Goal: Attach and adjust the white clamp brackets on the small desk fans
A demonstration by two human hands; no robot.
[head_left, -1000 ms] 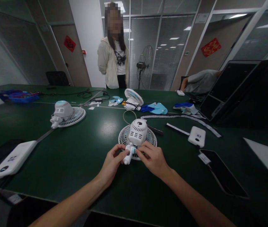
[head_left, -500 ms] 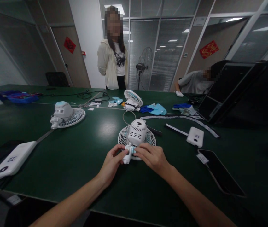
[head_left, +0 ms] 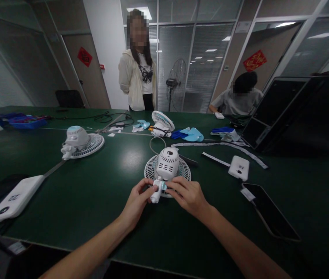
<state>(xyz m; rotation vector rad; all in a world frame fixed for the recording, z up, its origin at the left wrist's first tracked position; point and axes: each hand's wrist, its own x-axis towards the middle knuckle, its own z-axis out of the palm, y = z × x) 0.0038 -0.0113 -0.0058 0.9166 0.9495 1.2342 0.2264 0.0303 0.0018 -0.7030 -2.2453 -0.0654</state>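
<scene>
Right in front of me a small white fan (head_left: pixel 168 164) lies with its round grille flat on the table and its motor housing on top. My left hand (head_left: pixel 135 199) grips the white joint piece (head_left: pixel 156 195) at the fan's near end between thumb and fingers. On the right side of that joint is a light-blue knob (head_left: pixel 163 186), pinched by the thumb and fingertips of my right hand (head_left: pixel 192 197). The fingers partly cover both knob and joint.
A second white fan (head_left: pixel 77 137) lies to the left, and a third (head_left: pixel 163 123) farther back. Light-blue fan blades (head_left: pixel 193 134) rest near gloves. White power banks (head_left: pixel 15 199), a phone (head_left: pixel 271 211) and a black monitor (head_left: pixel 280 104) stand around. Two people are across the table.
My right fingers have shifted slightly around the light-blue knob, while the left hand keeps its hold. The seated person at the back right has moved to the left.
</scene>
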